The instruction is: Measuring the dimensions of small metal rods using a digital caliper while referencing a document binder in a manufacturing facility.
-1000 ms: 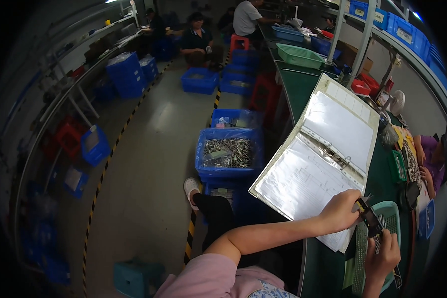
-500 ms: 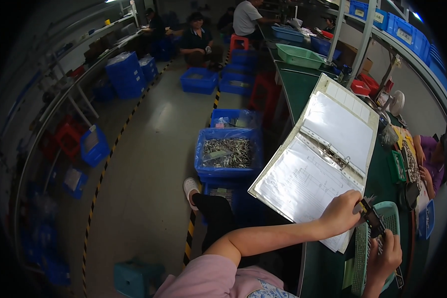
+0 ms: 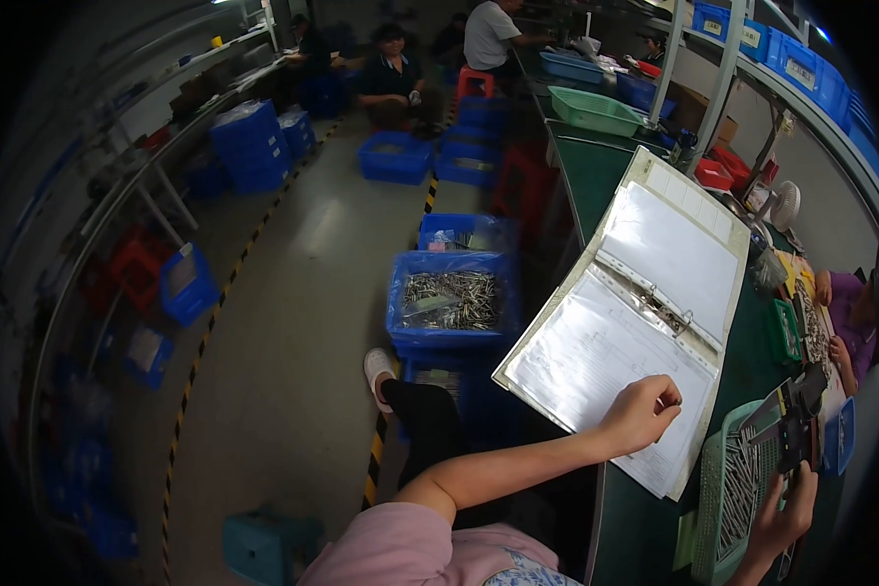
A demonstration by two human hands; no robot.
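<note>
My left hand (image 3: 645,415) hovers over the lower page of an open ring binder (image 3: 610,342), its fingers curled in; whether a small part is pinched there is hidden. In my right hand (image 3: 787,510), at the lower right, is a black caliper (image 3: 799,430), held with its jaws toward the upper left. Beneath the caliper, a light green basket (image 3: 710,488) contains many thin metal pins (image 3: 740,488). The binder's plastic-sleeved sheets carry line drawings and catch glare.
On the floor left of the green bench (image 3: 581,176) stands a blue bin (image 3: 393,317) full of metal parts. A teal stool (image 3: 269,547) is at lower left. Across the bench sits a person in purple (image 3: 855,317), near a small fan (image 3: 785,203). Other people sit farther back.
My left hand has come away from the caliper and moved left over the binder page. My right hand has shifted right and up with the caliper, uncovering the pins in the basket.
</note>
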